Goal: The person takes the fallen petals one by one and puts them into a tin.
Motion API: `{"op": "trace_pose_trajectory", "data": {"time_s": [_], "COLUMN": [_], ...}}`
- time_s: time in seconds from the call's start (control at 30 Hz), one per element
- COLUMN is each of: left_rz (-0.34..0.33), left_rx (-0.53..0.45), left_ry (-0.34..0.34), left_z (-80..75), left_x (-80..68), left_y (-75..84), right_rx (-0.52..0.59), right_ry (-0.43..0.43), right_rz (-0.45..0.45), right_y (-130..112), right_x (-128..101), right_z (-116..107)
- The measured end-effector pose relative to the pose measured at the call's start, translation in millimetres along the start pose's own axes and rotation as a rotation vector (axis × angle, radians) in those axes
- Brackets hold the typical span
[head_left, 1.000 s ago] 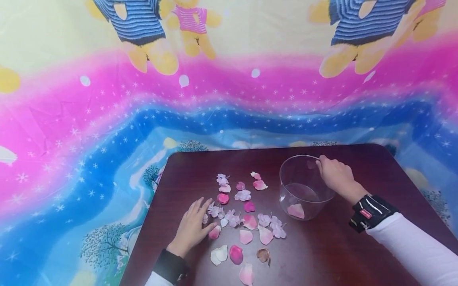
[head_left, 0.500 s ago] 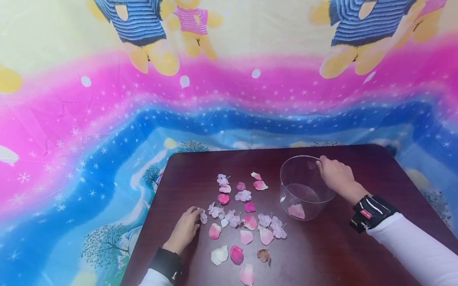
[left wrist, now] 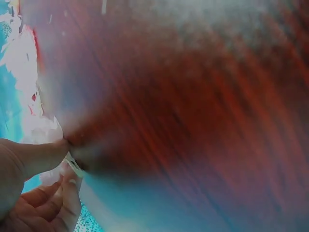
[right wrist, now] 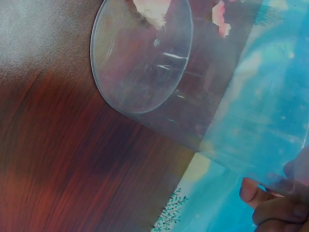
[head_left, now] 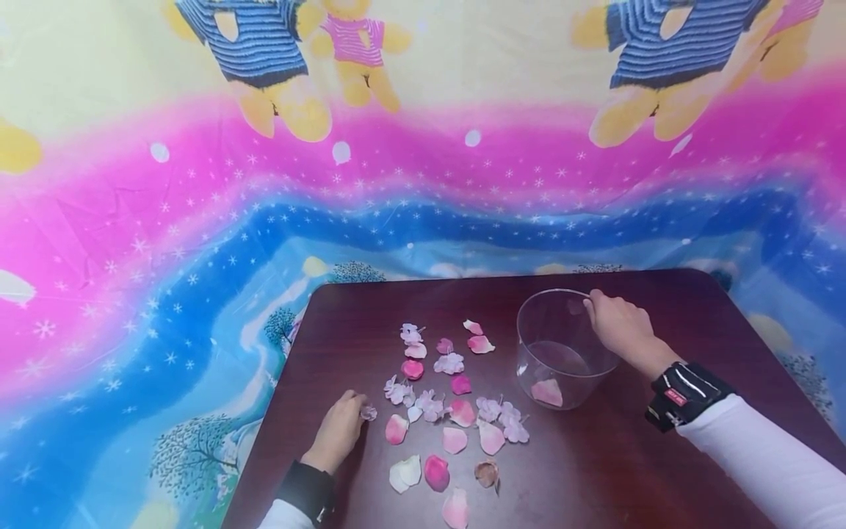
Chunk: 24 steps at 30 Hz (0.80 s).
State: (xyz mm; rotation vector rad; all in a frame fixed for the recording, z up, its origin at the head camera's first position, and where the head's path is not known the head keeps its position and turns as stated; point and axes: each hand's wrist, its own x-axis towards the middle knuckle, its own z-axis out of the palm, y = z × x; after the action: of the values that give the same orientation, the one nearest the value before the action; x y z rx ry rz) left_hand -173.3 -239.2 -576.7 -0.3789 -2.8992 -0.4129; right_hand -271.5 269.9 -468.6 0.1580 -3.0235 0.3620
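Left fingers (head_left: 353, 406) pinching a blossom (head_left: 368, 413); right fingers (head_left: 595, 301) gripping bowl (head_left: 558, 353) rim. Beneath, dark wood worktop (head_left: 595, 470); petals (head_left: 452, 411) between; beyond, bright cartoon cloth (head_left: 198, 220).

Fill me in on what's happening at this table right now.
A person sits at a dark wooden table strewn with pink and white petals. The left hand is curled at the left edge of the scatter, pinching a small pale blossom at its fingertips. The right hand grips the far rim of a clear bowl that stands to the right of the scatter. One pink petal lies inside the bowl; the rest are on the tabletop.
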Motion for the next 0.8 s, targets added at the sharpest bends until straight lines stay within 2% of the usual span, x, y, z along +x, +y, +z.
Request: {"op": "trace_pose_trajectory", "data": {"time_s": [0.33,0.8], "left_rz": [-0.041,0.017], "left_rx": [-0.018,-0.009], "left_ry": [-0.008,0.076], "left_z": [3.6,3.8], "left_x": [-2.7,-8.4], "left_y": [1.6,1.8], "right_rx": [0.005,-0.003], "right_ry": [-0.004,-0.007], "right_rz": [0.004,0.009], "right_y": [0.1,0.4], "right_x": [-0.2,0.9], "right_z": [1.0,0.7]}}
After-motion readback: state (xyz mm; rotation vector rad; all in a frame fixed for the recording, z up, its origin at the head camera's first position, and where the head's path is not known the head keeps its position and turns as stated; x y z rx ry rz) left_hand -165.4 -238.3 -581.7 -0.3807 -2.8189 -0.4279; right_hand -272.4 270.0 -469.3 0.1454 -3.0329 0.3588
